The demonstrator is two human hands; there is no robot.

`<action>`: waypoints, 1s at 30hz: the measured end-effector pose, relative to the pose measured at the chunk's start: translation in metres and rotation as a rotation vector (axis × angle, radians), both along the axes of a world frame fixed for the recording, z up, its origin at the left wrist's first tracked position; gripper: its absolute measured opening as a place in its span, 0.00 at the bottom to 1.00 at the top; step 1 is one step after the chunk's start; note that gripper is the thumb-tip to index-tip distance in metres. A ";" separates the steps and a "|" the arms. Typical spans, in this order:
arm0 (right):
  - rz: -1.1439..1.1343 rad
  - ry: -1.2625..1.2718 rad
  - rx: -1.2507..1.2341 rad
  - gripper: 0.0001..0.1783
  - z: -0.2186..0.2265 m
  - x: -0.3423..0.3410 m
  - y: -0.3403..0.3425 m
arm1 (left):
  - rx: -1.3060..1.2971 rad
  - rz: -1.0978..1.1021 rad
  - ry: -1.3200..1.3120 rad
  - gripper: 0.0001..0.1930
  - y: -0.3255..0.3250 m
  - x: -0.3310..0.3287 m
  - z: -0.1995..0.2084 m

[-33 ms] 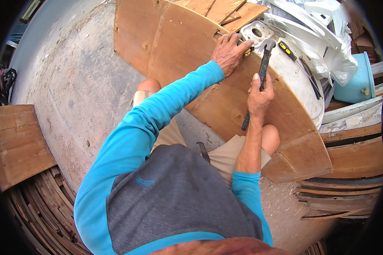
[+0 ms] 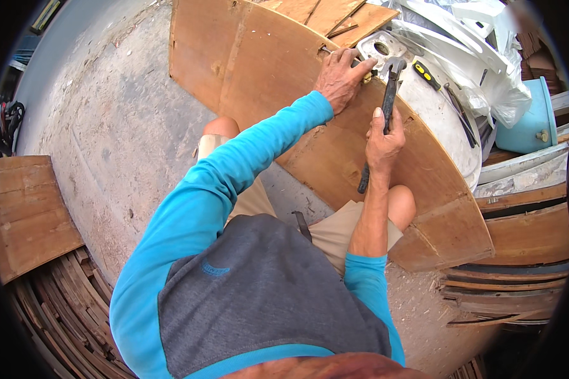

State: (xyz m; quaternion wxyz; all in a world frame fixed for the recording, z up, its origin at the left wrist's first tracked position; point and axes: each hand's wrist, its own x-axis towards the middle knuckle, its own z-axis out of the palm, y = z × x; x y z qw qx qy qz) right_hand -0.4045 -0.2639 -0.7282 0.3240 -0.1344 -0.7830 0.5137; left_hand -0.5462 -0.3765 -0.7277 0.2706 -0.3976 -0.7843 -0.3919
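A wide wooden panel (image 2: 278, 82) with a curved edge stands tilted in front of my knees. At its top edge my left hand (image 2: 340, 79) is closed round a slim tool, mostly hidden by my fingers. A thin metal shank (image 2: 325, 49) shows on one side and a dark end (image 2: 360, 62) on the other. To the right, my right hand (image 2: 385, 142) grips a claw hammer (image 2: 391, 95) by its black handle, the head up, close beside my left hand. Beyond the panel, a black and yellow screwdriver (image 2: 427, 74) lies on a round white surface (image 2: 417, 95).
Thin dark tools (image 2: 461, 117) lie near the screwdriver. Plastic-wrapped white parts (image 2: 452, 44) and a light blue container (image 2: 528, 117) are at the far right. Stacked curved boards (image 2: 518, 234) fill the right side; wood strips (image 2: 63, 303) and a panel (image 2: 28, 211) lie at left.
The hammer has shifted slightly left and its head has tipped a little, with my right hand turning along. My left hand stays in place on the panel's edge.
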 end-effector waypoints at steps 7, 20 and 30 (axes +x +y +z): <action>0.118 0.117 -0.107 0.26 0.016 -0.066 -0.025 | 0.215 -0.202 -0.048 0.34 -0.014 -0.011 -0.017; 0.044 0.035 -0.019 0.20 0.014 -0.073 -0.025 | 0.300 0.235 -0.408 0.12 -0.046 -0.069 -0.047; -0.031 -0.068 -0.048 0.21 0.029 -0.026 0.009 | 0.247 0.237 -0.349 0.08 -0.038 -0.068 -0.041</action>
